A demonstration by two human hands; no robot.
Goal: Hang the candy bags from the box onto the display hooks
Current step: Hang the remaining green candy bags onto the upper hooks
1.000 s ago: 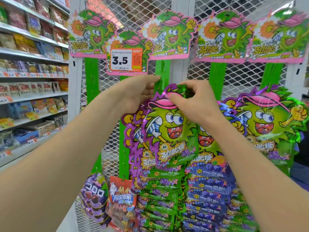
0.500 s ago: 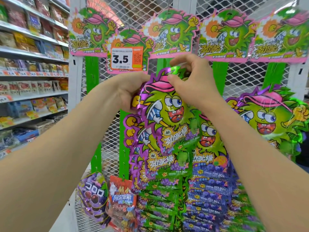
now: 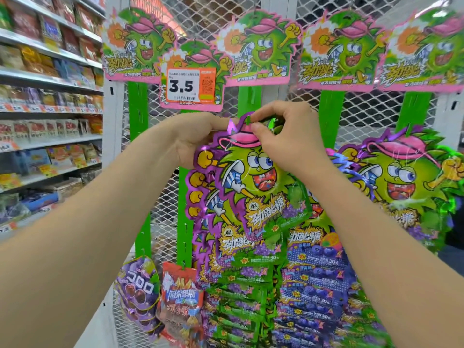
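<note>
Here both hands are raised at the top of one candy bag; the right hand [image 3: 288,136] pinches the bag's upper edge between thumb and forefinger, its other fingers curled above; the left hand [image 3: 193,139] grips the top left corner, fingers folded behind the foil. The candy bag [image 3: 253,182], a green cartoon face under a pink cap with purple trim, hangs upright between them; its top meets a small green hook [image 3: 248,119] that pokes out by the right thumb; whether the bag's hole sits fully over it I cannot tell.

The hook belongs to a green display strip [image 3: 248,99] running down a white mesh panel [image 3: 200,16]; below the held bag, grape bags [image 3: 241,247] of the same kind overlap in a column, with blue bags [image 3: 313,259] just beside them on the right and another green-faced bag [image 3: 406,177] further right. Pink-edged header cards [image 3: 258,49] top the strips; an orange price tag [image 3: 189,85] reads 3.5; lower left hang a purple bag [image 3: 139,290] and a red bag [image 3: 179,297]; store shelves [image 3: 50,79] fill the left.
</note>
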